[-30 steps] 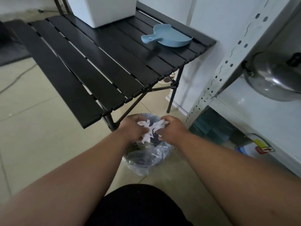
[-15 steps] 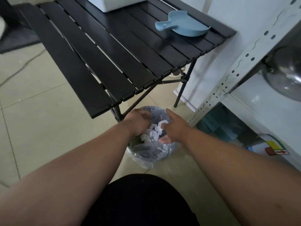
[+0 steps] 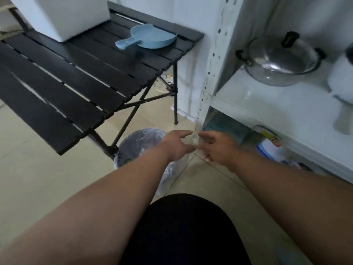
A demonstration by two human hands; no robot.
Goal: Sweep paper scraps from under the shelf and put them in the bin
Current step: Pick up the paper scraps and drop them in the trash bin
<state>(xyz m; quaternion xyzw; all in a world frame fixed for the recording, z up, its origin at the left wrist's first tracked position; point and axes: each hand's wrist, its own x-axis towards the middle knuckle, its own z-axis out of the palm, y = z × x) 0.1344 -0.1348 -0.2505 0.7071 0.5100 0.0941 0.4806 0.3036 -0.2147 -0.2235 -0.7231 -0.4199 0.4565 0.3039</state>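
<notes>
We hold both hands out over the floor beside the bin (image 3: 141, 144), just in front of the shelf (image 3: 267, 104) upright. Our left hand (image 3: 176, 145) has its grip apart, fingers loosely spread and empty, at the bin's right rim. Our right hand (image 3: 215, 147) also has its grip apart, fingers splayed, holding nothing. The bin, lined with a clear bag, stands on the tiles under the corner of the black slatted worktop (image 3: 80, 79). The picture is too blurred to make out paper scraps inside it. A blue dustpan (image 3: 150, 37) lies on the worktop, near a white box (image 3: 61, 16).
</notes>
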